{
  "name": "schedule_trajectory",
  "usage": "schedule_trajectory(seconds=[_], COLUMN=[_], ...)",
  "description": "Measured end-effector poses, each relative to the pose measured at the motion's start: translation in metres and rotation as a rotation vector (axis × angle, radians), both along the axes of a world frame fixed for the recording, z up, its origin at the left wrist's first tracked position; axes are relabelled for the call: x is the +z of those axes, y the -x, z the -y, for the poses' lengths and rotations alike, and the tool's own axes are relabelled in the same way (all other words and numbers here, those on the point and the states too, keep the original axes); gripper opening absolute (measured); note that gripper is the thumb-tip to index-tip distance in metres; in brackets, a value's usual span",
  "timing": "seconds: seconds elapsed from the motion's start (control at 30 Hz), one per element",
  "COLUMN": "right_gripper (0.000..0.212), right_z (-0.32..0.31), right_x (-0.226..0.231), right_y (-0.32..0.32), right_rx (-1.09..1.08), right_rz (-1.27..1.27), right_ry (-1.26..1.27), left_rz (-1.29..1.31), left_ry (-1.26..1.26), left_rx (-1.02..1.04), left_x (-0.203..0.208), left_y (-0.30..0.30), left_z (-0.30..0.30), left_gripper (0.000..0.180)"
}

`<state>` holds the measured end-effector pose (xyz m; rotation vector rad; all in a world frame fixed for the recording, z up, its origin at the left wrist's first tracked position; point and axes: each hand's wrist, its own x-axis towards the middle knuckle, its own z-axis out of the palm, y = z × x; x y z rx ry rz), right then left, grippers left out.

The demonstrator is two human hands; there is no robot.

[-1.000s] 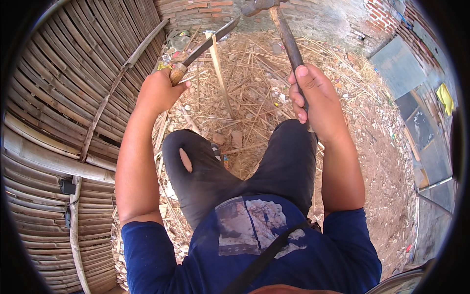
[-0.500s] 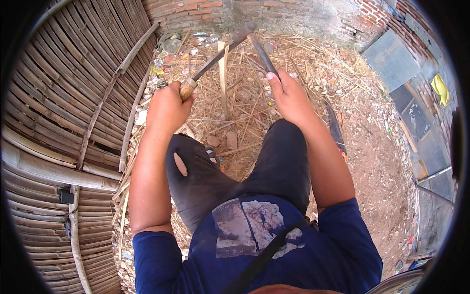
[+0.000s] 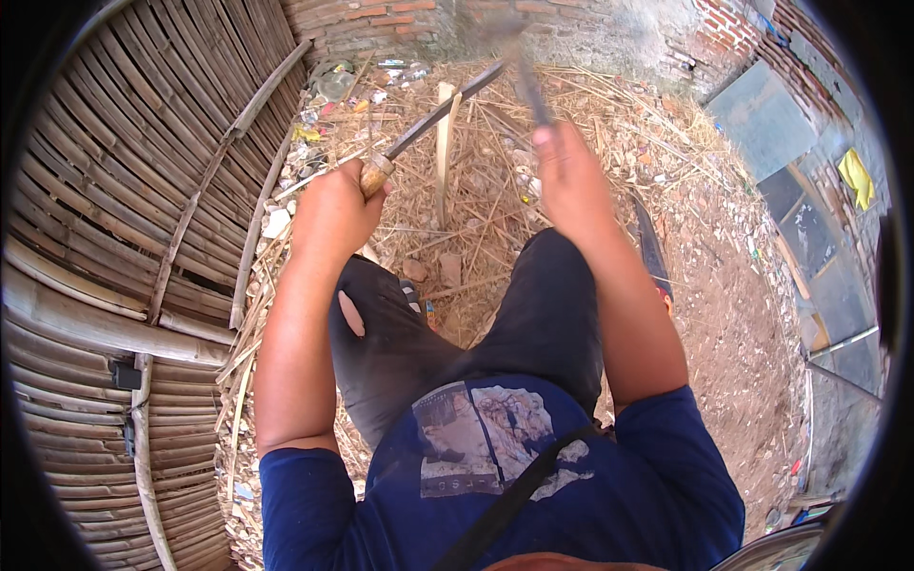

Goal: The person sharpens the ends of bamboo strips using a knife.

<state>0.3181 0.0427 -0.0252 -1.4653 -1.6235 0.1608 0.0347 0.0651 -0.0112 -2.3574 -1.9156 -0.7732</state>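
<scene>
Knife (image 3: 416,132) at twelve o'clock, gripped by left fingers (image 3: 374,204), blurred hammer (image 3: 532,90) by right fingers (image 3: 546,143); a glancing blow might topple the stick (image 3: 443,157).

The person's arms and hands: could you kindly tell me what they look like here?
The left sleeve and right sleeve are short and dark blue. The left hand and right hand are bare, with no gloves or wristbands showing; the right looks blurred.

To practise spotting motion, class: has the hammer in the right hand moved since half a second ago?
Yes: against the fixed brick wall, the blurred hammer head has shifted up and slightly right in the view.
</scene>
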Motion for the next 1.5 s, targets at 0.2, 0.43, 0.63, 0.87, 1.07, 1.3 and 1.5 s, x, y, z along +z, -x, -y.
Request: schedule_trajectory(seconds=[0.2,0.43,0.63,0.87,1.07,1.3,1.5], right_gripper=[0.048,0.046,0.043,0.045,0.046,0.04,0.044], right_z=[-0.015,0.028,0.003,-0.005,0.028,0.015,0.01], right_x=[-0.033,0.033,-0.023,-0.037,0.007,-0.038,-0.027], right_y=[0.008,0.008,0.001,0.005,0.006,0.004,0.004], right_rx=[0.123,0.225,0.042,0.149,0.172,0.027,0.129], right_rz=[-0.104,-0.395,0.041,-0.091,-0.321,0.056,-0.102], right_ry=[0.2,-0.028,0.121,0.281,0.042,0.156,0.209], left_rz=[0.013,0.048,0.027,-0.005,-0.012,0.014,0.008], left_ry=[0.003,0.005,0.045,0.034,0.047,0.032,0.005], left_rx=[-0.019,0.019,0.02,0.015,0.049,0.036,0.063], left_x=[-0.013,-0.023,-0.017,-0.02,-0.021,-0.023,-0.03], left_y=[0.004,0.008,0.001,0.004,0.005,0.003,0.013], left_z=[-0.001,-0.001,0.004,0.009,0.011,0.012,0.01], left_gripper=[0.04,0.037,0.037,0.036,0.037,0.038,0.038])
